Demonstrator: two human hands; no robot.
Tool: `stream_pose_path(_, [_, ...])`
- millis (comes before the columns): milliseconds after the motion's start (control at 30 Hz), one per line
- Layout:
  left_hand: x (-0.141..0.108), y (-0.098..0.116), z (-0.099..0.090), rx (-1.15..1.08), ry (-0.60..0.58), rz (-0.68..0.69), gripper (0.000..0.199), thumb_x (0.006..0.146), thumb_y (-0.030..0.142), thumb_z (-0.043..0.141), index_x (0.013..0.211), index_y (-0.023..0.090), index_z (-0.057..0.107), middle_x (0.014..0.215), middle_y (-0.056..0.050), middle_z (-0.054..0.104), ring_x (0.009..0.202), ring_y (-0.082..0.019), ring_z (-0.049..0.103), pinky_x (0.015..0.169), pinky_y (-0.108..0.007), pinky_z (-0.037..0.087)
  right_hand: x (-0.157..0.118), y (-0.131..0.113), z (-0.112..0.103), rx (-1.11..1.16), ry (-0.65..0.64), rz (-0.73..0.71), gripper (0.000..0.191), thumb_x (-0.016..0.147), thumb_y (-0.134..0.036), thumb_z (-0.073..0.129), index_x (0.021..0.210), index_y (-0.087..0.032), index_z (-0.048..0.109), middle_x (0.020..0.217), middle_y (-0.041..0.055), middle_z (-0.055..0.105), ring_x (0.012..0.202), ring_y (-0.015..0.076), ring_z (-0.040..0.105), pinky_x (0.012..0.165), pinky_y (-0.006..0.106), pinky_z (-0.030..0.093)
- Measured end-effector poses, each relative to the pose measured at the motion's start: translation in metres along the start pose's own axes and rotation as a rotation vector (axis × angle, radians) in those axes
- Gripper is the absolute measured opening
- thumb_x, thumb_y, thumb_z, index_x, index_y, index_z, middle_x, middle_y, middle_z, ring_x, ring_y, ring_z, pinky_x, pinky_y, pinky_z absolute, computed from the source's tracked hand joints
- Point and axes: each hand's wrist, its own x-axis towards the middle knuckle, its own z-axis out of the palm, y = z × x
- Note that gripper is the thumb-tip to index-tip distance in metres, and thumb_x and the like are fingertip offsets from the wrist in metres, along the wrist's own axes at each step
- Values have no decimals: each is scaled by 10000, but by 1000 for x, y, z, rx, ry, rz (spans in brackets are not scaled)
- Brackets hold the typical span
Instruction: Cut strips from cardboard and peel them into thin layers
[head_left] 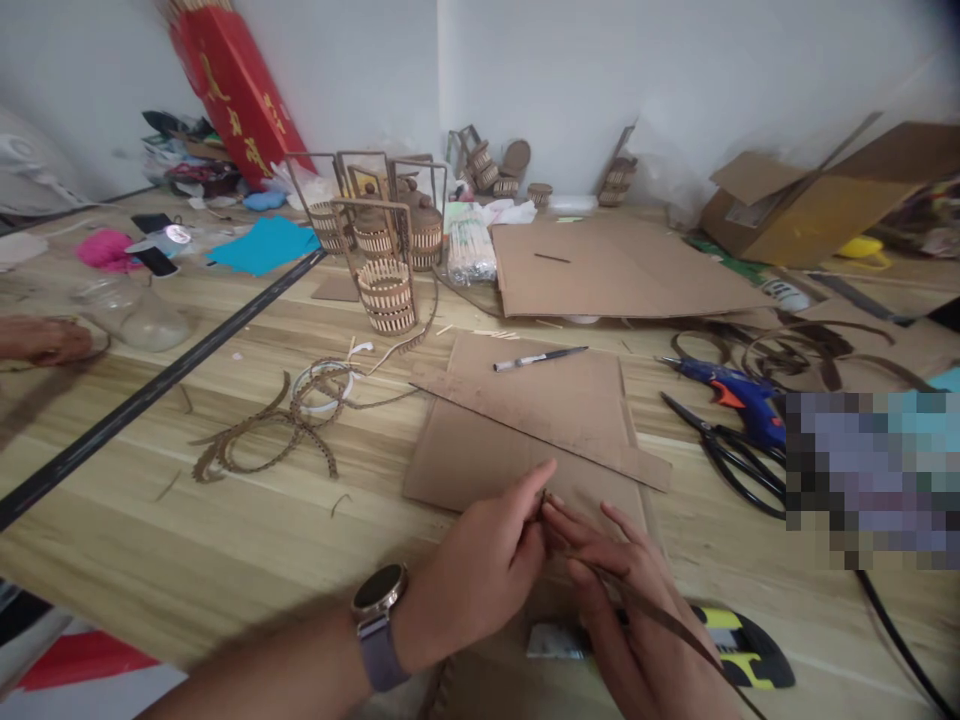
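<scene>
My left hand (480,570), with a watch on its wrist, is closed, its fingertips at one end of a thin brown strip (660,615). My right hand (626,590) is closed on the same strip, which runs back over that hand toward the lower right. Both hands meet above the near edge of a cardboard sheet (480,440). A long narrow cardboard strip (540,437) and a pen (540,358) lie on that sheet. Partly under my right hand is a yellow and black cutter (742,645).
Black scissors (720,450) and a blue glue gun (739,395) lie at right. Coiled strips (281,420) rest left of the cardboard. Small slatted baskets (386,295) stand behind, near a larger cardboard sheet (615,270). Another person's hand (52,340) is at far left, beside a clear jar (142,315).
</scene>
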Motion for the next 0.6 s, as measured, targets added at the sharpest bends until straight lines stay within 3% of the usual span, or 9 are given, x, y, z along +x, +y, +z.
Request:
stream_pose_path(400, [2, 0, 0, -51, 30, -48, 574, 915, 169, 424, 1490, 168, 412, 1084, -73, 755, 1021, -214, 700, 868, -325, 532, -2, -1, -1, 20, -20, 48, 275, 956, -189, 478, 1218, -212, 559, 1164, 70, 746, 1160, 223, 670, 998, 420, 562])
stream_pose_path(600, [0, 1, 1, -20, 47, -34, 556, 938, 217, 420, 1491, 160, 411, 1196, -98, 718, 1083, -218, 676, 911, -331, 508, -5, 0, 4, -3, -38, 61, 299, 984, -217, 438, 1265, -198, 539, 1221, 85, 722, 1193, 213, 650, 1033, 415, 535])
